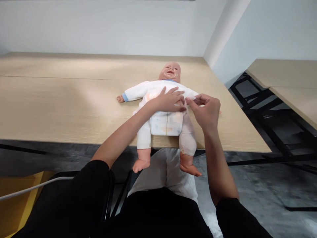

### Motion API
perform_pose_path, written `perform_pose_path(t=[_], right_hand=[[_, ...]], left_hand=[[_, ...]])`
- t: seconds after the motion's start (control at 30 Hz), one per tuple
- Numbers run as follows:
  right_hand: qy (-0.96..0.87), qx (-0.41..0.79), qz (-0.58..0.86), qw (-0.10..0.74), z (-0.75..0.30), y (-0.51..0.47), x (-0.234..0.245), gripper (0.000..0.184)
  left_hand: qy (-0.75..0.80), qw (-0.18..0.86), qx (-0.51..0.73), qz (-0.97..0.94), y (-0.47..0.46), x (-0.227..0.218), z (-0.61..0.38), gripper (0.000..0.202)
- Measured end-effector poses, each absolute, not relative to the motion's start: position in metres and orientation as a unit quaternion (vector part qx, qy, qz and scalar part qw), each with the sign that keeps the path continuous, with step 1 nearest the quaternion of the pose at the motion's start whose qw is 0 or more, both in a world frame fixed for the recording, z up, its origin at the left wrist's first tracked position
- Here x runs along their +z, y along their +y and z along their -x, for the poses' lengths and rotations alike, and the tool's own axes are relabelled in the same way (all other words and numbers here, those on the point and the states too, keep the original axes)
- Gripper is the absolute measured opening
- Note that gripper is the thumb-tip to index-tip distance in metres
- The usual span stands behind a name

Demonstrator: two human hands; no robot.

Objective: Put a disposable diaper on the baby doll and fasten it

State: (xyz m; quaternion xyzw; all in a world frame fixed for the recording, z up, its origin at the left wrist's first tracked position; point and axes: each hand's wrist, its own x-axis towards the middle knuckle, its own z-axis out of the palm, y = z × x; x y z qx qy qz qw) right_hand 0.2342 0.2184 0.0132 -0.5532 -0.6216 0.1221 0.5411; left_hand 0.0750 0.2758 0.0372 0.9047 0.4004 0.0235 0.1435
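A baby doll lies on its back on the table, legs toward me and feet past the front edge. It wears a white top with blue trim and a diaper with pale prints. My left hand rests across the diaper's upper front and the doll's belly, fingers spread, some bent near the side. At the diaper's waist on the right, my right hand is closed in a pinch, thumb and fingertips at the diaper's side edge. The exact bit pinched is very small and partly hidden by my fingers.
The light wooden table runs left, against a white wall. Another table with black folding legs stands to the right across a gap. At lower left are a yellow object and a white cable.
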Motion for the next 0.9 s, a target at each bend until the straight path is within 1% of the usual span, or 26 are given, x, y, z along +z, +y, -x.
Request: perform_pose_path(t=[0.13,0.3,0.4,0.53,0.63,0.7,0.77,0.83,0.9], right_hand=[[-0.647,0.139,0.556,0.502,-0.227,0.221,0.014,0.021],[-0.669,0.126,0.549,0.484,-0.214,0.221,0.015,0.022],[-0.682,0.164,0.533,0.473,-0.206,0.219,0.017,0.020],[-0.693,0.184,0.522,0.462,-0.198,0.222,0.019,0.015],[-0.694,0.190,0.518,0.461,-0.201,0.225,0.014,0.013],[-0.687,0.194,0.509,0.481,-0.209,0.226,0.006,0.012],[-0.667,0.197,0.510,0.506,-0.218,0.227,-0.003,0.021],[-0.655,0.215,0.513,0.512,-0.225,0.228,-0.009,0.034],[-0.664,0.232,0.508,0.496,-0.227,0.229,-0.010,0.038]], left_hand=[[0.402,0.150,0.027,-0.903,0.275,0.035,-0.075,0.056],[0.397,0.210,0.069,-0.891,0.277,0.034,-0.068,0.075],[0.383,0.243,0.090,-0.886,0.278,0.038,-0.062,0.075],[0.369,0.267,0.129,-0.881,0.275,0.041,-0.057,0.070],[0.363,0.263,0.141,-0.883,0.276,0.038,-0.057,0.051],[0.366,0.257,0.134,-0.884,0.278,0.034,-0.058,0.044],[0.368,0.250,0.120,-0.887,0.279,0.031,-0.060,0.048],[0.366,0.246,0.110,-0.891,0.279,0.030,-0.061,0.060],[0.373,0.246,0.105,-0.888,0.278,0.030,-0.063,0.075]])
